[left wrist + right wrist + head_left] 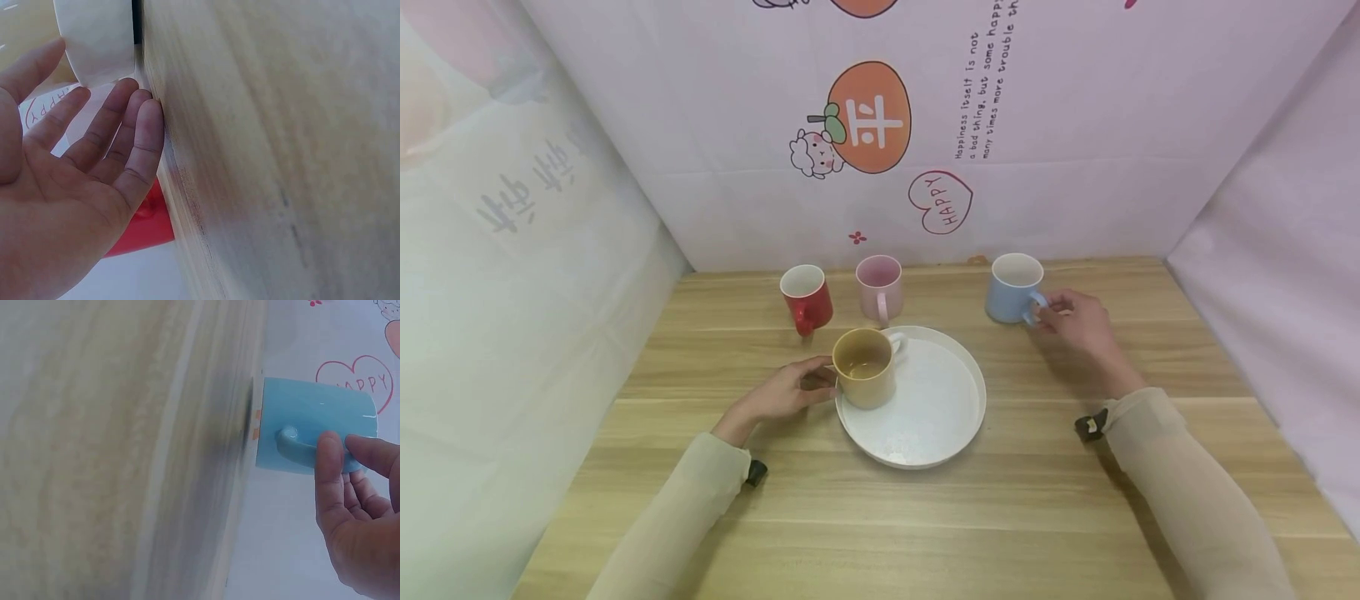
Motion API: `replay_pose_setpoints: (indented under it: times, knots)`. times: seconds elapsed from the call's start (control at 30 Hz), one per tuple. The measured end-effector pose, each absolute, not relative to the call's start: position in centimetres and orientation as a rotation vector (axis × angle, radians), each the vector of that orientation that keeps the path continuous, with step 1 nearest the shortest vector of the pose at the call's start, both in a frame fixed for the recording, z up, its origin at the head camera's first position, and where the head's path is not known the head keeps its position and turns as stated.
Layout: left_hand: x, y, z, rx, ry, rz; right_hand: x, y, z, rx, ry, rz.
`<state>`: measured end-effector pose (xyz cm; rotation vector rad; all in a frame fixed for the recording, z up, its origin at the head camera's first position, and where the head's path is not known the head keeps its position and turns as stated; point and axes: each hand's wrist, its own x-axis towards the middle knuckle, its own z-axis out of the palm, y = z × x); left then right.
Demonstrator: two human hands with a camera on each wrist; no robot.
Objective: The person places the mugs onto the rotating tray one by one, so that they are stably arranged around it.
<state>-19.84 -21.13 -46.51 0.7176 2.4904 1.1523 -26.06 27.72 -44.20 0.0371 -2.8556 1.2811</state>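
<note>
A yellow mug stands on the left part of a round white tray, its pale handle toward the back right. My left hand is at the tray's left rim beside this mug. In the left wrist view, the left fingers are loosely bent near the white tray wall, not wrapped round anything; whether they touch it I cannot tell. At the back right, a light blue mug stands upright. My right hand pinches its handle between thumb and fingers.
Behind the tray, a red mug and a pink mug stand on the wooden table, handles toward me. A white printed cloth hangs along the table's back edge, with white cloth at both sides.
</note>
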Motion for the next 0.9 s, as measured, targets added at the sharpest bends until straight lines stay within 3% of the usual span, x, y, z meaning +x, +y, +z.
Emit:
replay_pose_setpoints:
  times: [0.9]
  knots:
    - [-20.0,-21.2,-46.8,0.688,2.504,1.126,-23.8,25.3,-42.2,0.118,-2.795,1.468]
